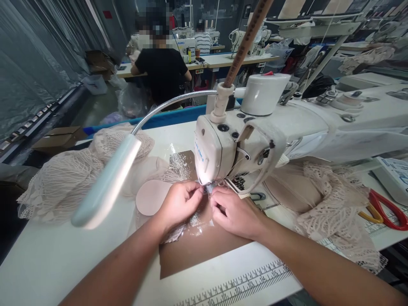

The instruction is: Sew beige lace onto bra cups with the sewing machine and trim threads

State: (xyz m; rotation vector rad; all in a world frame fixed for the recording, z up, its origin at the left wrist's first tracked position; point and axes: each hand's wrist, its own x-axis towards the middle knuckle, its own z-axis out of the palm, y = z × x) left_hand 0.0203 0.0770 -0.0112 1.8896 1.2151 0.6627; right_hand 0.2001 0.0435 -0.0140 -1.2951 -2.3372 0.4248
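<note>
Under the needle end of a white sewing machine (210, 148), both of my hands meet with their fingertips close together. My left hand (181, 203) is closed in a pinch on a beige lace piece, whose edge (175, 234) shows below the palm. A smooth beige cup (153, 197) lies just left of that hand. My right hand (237, 212) is curled, thumb and forefinger pressed together beside the needle; what they grip is too small to make out. Beneath both hands lies a shiny brown sheet (204, 250).
A lamp (106, 182) on a bendy neck hangs over the left side. Lace heaps (63, 182) lie at left, and more lace (331, 212) at right beside red-handled scissors (387, 210). A printed ruler (242, 291) runs along the front. A person in black (161, 70) sits ahead.
</note>
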